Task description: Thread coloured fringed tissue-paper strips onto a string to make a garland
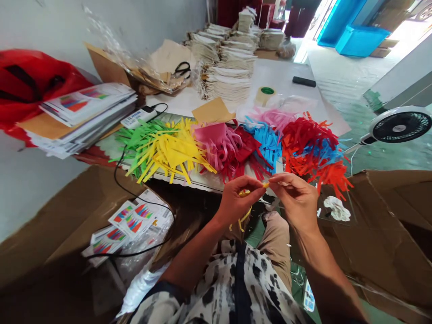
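My left hand (238, 198) and my right hand (295, 198) meet in front of the table edge, above my lap. Both pinch the twisted end of a yellow tassel (266, 185) between thumb and fingertips. Its yellow strips hang below my left hand, partly hidden by it. Just beyond my hands, cut fringes lie in a row along the table: green (133, 140), yellow (175, 150), pink (218, 139), dark red (245, 146), blue (268, 139), red (305, 130) and orange-red (332, 177).
Stacks of whitish bundles (229, 81) stand at the back, with a tape roll (265, 95) and scissors (182, 68) nearby. Printed sheets (84, 101) lie at left. Cardboard boxes (378, 216) flank me. A white fan (401, 127) stands at right. A black cable (116, 173) hangs off the table.
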Motion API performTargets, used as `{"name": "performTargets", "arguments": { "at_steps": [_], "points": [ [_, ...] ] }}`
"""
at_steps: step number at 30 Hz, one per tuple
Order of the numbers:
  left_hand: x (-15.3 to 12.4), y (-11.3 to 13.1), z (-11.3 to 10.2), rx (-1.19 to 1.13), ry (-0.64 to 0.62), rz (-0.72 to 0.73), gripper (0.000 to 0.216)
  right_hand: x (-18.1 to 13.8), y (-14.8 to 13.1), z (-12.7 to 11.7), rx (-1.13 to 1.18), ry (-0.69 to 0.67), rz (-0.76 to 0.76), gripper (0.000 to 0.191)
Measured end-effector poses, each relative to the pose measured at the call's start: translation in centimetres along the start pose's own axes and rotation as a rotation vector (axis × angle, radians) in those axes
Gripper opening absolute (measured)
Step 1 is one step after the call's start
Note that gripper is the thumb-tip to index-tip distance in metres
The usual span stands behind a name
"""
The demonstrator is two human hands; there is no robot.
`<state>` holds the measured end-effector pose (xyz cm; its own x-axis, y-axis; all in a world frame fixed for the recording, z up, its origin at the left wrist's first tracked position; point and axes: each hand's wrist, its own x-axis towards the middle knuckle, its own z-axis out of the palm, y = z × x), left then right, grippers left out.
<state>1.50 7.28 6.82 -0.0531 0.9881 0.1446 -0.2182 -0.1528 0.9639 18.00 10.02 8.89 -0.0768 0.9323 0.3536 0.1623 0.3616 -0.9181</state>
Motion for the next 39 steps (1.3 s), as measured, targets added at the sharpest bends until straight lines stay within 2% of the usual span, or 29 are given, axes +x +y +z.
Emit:
{"name": "performTargets", "arguments": {
  "at_steps": [10, 18, 24, 28, 33, 39],
  "points": [
    [-0.3, 0.3, -0.3, 0.054, -0.061, 0.046, 0.015, -0.8, 1.5, -0.7, 0.087, -0.069, 0.009, 0.005],
    [-0.3, 0.6, -0.3, 0.141, -0.095, 0.124, 0.012, -1.1, 1.3, -0.9, 0.068, -0.101, 0.011, 0.007],
    [0.0, 0.6, -0.1, 0.255, -0.129, 0.272, 0.011, -1.5, 1.9, -1.1, 0.126, -0.058, 0.001, 0.006],
    [0.3, 0.2, 0.0, 0.258, -0.165, 0.359, 0.007, -1.5, 2.3, -1.2, 0.247, -0.060, 0.013, 0.010],
    [0.4, -0.1, -0.1, 0.293, -0.163, 0.331, 0.009, -1.7, 2.5, -1.5, 0.276, -0.104, 0.058, 0.014],
    [0.0, -0.9, 0.7, 0.179, -0.123, 0.213, 0.015, -2.2, 2.2, -1.6, 0.205, 0.003, -0.014, 0.013]
  ]
}}
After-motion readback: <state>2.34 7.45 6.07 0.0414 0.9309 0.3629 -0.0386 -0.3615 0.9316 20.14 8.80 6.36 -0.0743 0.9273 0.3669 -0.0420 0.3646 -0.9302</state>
